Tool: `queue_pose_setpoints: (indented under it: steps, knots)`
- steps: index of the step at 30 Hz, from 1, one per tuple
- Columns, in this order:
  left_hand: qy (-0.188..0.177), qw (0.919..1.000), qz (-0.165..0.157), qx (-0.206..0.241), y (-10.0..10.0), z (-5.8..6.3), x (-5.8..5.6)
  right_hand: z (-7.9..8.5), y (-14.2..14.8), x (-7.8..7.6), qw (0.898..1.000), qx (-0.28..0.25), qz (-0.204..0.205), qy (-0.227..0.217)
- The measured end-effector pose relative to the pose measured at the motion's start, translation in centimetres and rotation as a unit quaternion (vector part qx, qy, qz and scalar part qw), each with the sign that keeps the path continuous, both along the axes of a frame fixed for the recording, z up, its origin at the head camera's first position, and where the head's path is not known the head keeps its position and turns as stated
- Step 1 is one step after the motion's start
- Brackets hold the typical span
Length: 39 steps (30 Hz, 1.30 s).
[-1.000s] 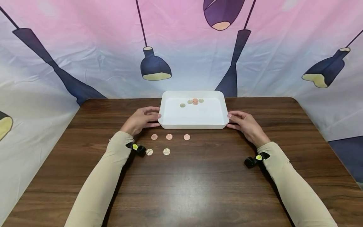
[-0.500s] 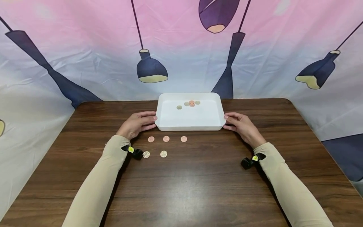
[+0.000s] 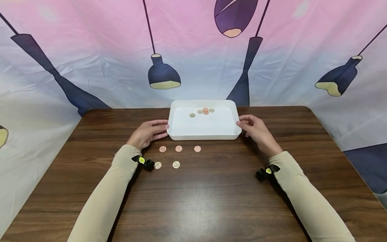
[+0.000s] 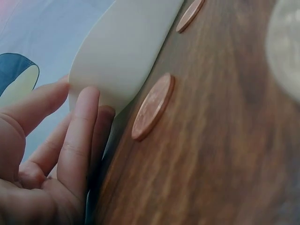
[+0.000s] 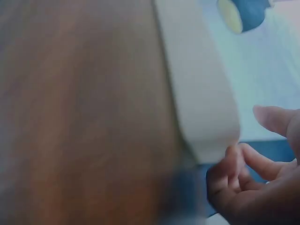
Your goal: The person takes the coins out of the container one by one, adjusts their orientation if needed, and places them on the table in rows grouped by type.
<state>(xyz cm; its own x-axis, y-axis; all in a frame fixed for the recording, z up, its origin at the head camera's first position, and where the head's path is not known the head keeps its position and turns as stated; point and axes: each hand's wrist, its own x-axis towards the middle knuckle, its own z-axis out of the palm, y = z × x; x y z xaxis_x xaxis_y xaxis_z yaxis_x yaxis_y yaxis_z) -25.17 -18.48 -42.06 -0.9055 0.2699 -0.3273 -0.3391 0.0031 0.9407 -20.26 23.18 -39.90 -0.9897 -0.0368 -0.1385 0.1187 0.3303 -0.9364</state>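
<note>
In the head view a shallow white tray [image 3: 203, 127] sits at the far side of the table, with several copper and silver coins [image 3: 205, 111] inside. My left hand [image 3: 148, 131] holds its left side near the front corner; the left wrist view shows fingertips against the outer wall and a digit at the rim. At the opposite side is my right hand [image 3: 258, 132]. Its thumb [image 5: 274, 117] stands apart from the wall in the blurred right wrist view, while other fingers bend near the corner. Three copper coins [image 3: 178, 148] lie before the tray.
Two pale gold coins [image 3: 176, 164] lie nearer on the brown wooden table [image 3: 196, 201], one close to the left wrist's black camera [image 3: 148, 165]. A cloth backdrop [image 3: 199, 67] printed with lamps hangs behind the table's far edge.
My right hand has loosened at the tray: its lower fingers have drawn in and the thumb has shifted over the rim. The left hand keeps its place, and the coins lie as before.
</note>
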Motion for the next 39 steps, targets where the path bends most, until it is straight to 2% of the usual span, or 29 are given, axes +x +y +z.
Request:
queue_pose_setpoints:
  steps: [3, 7, 10, 16, 19, 23, 26, 30, 39]
  knots:
    - [0.003, 1.0000, 0.005, 0.006, 0.1, -0.1, 0.0, 1.4, -0.7, -0.4, 0.997, 0.075, 0.004, 0.032]
    - [0.012, 0.9999, 0.005, 0.007, 0.3, -0.2, 0.0, 2.6, -1.3, -1.6, 0.989, 0.132, 0.025, 0.059]
    - [0.013, 0.9999, 0.003, 0.001, 0.1, -0.3, 0.0, 3.0, -2.0, -3.0, 0.986, 0.150, 0.047, 0.052]
    - [0.017, 0.9998, 0.005, -0.003, -0.6, -0.3, 0.1, 4.2, -4.7, -6.4, 0.984, 0.141, 0.109, 0.026]
    - [0.016, 0.9999, 0.006, 0.001, -0.6, -0.5, 0.1, 4.0, -5.6, -8.0, 0.979, 0.155, 0.129, 0.019]
    - [0.012, 0.9999, 0.000, 0.004, -0.3, -0.9, 0.1, 3.1, -6.1, -9.4, 0.970, 0.193, 0.146, 0.002]
    - [0.009, 0.9999, -0.004, 0.004, 0.0, -1.0, 0.1, 2.3, -6.4, -9.9, 0.960, 0.232, 0.157, 0.000]
    - [0.013, 0.9999, -0.006, 0.003, 0.3, -0.9, 0.0, 1.8, -6.8, -10.3, 0.946, 0.273, 0.174, 0.019]
    - [0.016, 0.9999, 0.002, 0.003, 0.3, -0.6, 0.1, 1.5, -7.5, -11.0, 0.921, 0.326, 0.209, 0.039]
